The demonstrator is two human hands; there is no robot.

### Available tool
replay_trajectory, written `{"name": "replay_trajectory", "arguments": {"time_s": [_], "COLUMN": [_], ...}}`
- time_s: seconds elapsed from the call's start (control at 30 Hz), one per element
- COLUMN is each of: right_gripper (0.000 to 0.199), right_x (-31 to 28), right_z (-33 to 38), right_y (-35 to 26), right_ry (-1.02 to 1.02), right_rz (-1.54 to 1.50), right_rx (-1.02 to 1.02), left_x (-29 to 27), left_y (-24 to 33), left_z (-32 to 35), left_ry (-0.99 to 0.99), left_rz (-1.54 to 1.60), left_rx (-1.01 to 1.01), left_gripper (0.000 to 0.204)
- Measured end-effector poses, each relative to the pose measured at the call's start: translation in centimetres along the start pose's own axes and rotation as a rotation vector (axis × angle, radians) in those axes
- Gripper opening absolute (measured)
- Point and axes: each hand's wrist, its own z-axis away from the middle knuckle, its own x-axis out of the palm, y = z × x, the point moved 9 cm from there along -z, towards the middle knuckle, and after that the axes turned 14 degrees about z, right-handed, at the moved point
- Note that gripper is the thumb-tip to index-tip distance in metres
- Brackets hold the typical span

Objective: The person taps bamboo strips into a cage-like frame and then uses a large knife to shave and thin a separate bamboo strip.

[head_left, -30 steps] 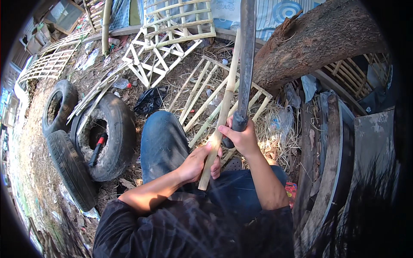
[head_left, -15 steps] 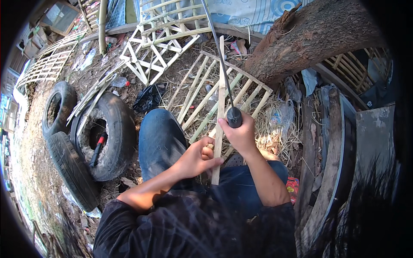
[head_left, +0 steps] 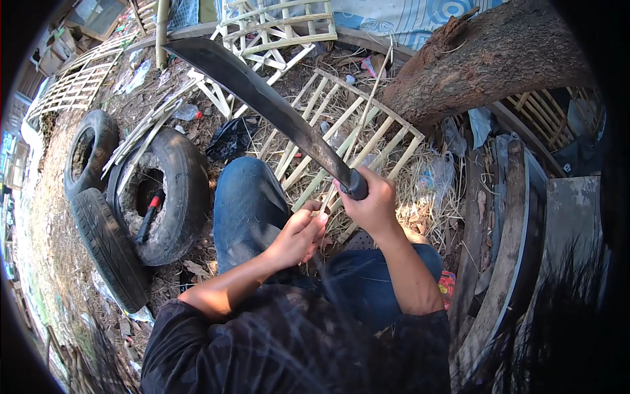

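My right hand is closed around the dark handle of a machete. Its long, broad blade slants up to the far left, flat side showing. In my left hand, fingers curled, is the near part of a bamboo strip, which stands nearly edge-on and runs up and away behind the machete. The machete's handle end is close to the strip; whether they touch I cannot tell. Beyond both hands a bamboo slat frame lies on the straw-littered ground.
Old tyres lie at the left, one with a red-and-black handled tool in it. Bamboo strips lean across them. More bamboo lattice lies at the far side. A thick tree trunk slopes in from the right, above weathered planks.
The machete has swung from pointing straight away to slanting far left, its flat now in view. The bamboo strip has turned from flat to nearly edge-on and leans right.
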Motion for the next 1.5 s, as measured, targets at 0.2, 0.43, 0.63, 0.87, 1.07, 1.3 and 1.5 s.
{"name": "replay_trajectory", "arguments": {"time_s": [0.2,0.43,0.63,0.87,1.07,1.3,1.5], "right_gripper": [0.027,0.034,0.033,0.028,0.026,0.023,0.023], "right_x": [0.6,2.3,4.8,7.0,7.1,6.5,8.1], "right_z": [0.0,0.5,1.4,1.7,-0.5,0.2,1.1], "right_y": [-1.4,-2.0,-1.3,-2.2,3.1,2.8,1.1], "right_ry": [-0.087,-0.214,-0.362,-0.528,-0.495,-0.482,-0.568], "right_rz": [0.056,0.029,0.175,0.338,0.483,0.347,0.348], "right_rx": [-0.069,-0.072,0.01,-0.089,0.144,0.194,0.063], "left_x": [-1.9,-5.1,-3.7,-4.0,-5.1,-5.8,-5.8], "left_y": [2.1,7.1,8.7,7.6,7.1,7.0,7.0], "left_z": [0.4,3.6,3.5,3.5,4.5,4.0,4.0], "left_ry": [-0.013,0.295,0.302,0.289,0.39,0.429,0.43], "left_rz": [-0.489,-0.663,-0.977,-1.335,-1.319,-1.345,-1.323], "left_rx": [0.227,0.368,0.389,0.423,0.241,0.197,0.18], "left_gripper": [0.027,0.031,0.031,0.037,0.025,0.029,0.031]}}
